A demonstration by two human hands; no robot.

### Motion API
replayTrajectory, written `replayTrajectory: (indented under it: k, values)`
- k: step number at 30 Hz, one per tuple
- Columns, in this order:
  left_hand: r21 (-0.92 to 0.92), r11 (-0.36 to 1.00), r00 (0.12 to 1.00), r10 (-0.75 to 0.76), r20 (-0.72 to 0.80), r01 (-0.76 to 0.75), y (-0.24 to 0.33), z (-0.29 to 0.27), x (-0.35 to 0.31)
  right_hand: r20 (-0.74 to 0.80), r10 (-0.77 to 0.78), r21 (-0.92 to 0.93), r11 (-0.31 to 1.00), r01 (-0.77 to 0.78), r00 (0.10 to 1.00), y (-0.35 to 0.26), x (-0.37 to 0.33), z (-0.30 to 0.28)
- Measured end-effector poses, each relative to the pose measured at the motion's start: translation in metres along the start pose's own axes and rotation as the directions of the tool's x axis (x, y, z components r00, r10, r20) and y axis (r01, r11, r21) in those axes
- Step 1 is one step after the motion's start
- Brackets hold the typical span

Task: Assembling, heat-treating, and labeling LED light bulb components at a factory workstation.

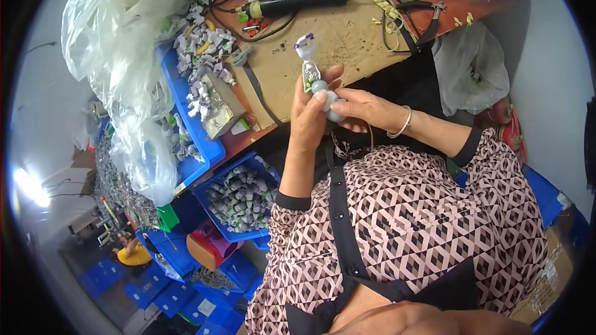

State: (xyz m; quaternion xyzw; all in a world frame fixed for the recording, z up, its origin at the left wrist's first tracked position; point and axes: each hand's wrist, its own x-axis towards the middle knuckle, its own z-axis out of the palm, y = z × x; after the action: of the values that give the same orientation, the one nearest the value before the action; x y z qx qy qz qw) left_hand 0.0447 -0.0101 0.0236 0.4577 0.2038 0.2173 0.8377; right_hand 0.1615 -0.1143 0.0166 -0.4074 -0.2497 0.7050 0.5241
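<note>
Both of my hands hold one small plastic toy-like part (311, 76) in front of my chest, just over the workbench's near edge. It has a white and green upper piece with a purple-edged tip, and rounded grey and white sections below. My left hand (308, 119) is wrapped round its lower side, thumb against the rounded section. From the right, my right hand (367, 109), with a bangle on its wrist, presses thumb and fingers on the lower grey end. The fingers partly hide that end.
A cardboard sheet (282, 43) covers the workbench. On it lie a black-handled soldering-iron-like tool (298, 4), pliers (429, 23) and wires. A blue tray (214, 151) of white parts stands left, and a blue bin (248, 231) of grey parts below. Plastic bags (473, 68) hang right.
</note>
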Motion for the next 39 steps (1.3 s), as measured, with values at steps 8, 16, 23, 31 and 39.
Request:
replayTrajectory:
  k: [8,16,23,31,39]
  values:
    - [-0.114,0.988,0.992,0.115,0.053,-0.109,-0.01,-0.009,-0.001,-0.044,-0.082,-0.05,0.996,0.08,0.996,0.001,-0.006,0.007]
    - [0.161,0.987,1.0,0.028,0.007,-0.028,-0.014,-0.016,0.005,-0.127,-0.261,-0.451,0.875,0.178,0.957,0.012,-0.004,-0.013]
    - [-0.029,0.999,0.999,-0.027,0.039,0.028,-0.007,-0.055,0.022,-0.847,-0.314,-0.231,0.944,0.234,0.429,0.033,-0.109,-0.148]
    - [-0.303,0.943,0.99,-0.144,0.0,0.137,-0.001,-0.07,0.017,-0.796,-0.602,-0.441,0.644,-0.626,-0.059,0.175,-0.158,-0.4]
    - [-0.312,0.925,0.974,-0.226,0.003,0.215,0.002,-0.057,0.023,-0.824,-0.543,-0.485,0.534,-0.693,0.159,0.163,-0.124,-0.434]
